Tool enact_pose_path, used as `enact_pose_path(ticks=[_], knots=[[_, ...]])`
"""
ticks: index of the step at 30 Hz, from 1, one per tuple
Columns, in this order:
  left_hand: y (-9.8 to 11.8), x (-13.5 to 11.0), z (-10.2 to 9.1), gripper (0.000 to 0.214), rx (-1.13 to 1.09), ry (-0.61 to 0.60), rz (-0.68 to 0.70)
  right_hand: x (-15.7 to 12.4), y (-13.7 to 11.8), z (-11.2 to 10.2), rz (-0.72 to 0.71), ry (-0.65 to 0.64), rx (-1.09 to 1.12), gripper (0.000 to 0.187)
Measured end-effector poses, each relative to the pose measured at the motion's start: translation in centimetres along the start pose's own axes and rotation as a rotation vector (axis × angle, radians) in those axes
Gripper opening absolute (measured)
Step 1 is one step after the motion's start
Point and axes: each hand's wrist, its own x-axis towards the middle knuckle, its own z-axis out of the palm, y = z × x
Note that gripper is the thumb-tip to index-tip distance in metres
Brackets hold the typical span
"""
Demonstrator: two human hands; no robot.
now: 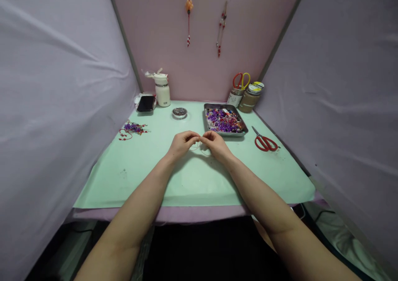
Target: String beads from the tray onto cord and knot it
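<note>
Both hands meet over the middle of the green-covered table. My left hand (pixel 185 142) is closed in a pinch on a thin cord (pixel 203 151). Fingertip to fingertip with it, my right hand (pixel 215 143) pinches the same cord. Loose loops of the cord hang below the fingers toward the table. Whatever sits right between the fingertips is too small to make out. Just behind my right hand stands a metal tray (pixel 228 134) of purple, clear and red beads (pixel 219 121).
Red-handled scissors (pixel 264 142) lie at right. Beaded strings (pixel 133 128) lie at left. Behind are a phone (pixel 146 103), a white bottle (pixel 163 94), a small round container (pixel 179 113), a can holding scissors (pixel 235 97) and a brown jar (pixel 248 101). Beaded pendants (pixel 188 7) hang on the back wall.
</note>
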Motion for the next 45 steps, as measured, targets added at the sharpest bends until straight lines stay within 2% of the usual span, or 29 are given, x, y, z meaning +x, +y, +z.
enact_pose_path(ticks=[11,16,24,32,38,45], knots=[[0.3,0.0,0.2,0.023,-0.080,-0.011,-0.053,0.4,0.4,-0.3,-0.051,-0.004,0.028,0.038],[0.2,0.1,0.2,0.023,-0.108,0.017,-0.106,0.3,0.1,-0.4,-0.057,-0.018,0.025,0.031],[0.1,0.1,0.1,0.025,-0.150,0.014,-0.124,-0.4,-0.8,-0.2,-0.087,-0.101,-0.055,0.025],[0.2,-0.1,-0.1,0.025,-0.249,-0.133,-0.236,-0.2,-1.1,-0.5,-0.149,-0.110,-0.009,0.021],[0.5,0.0,-0.3,0.020,-0.412,-0.159,-0.347,-0.3,-1.3,-0.6,-0.169,-0.132,-0.036,0.021],[0.8,-0.1,-0.3,0.018,-0.495,-0.116,-0.268,-0.5,-1.0,-0.5,-0.091,-0.129,-0.091,0.023]])
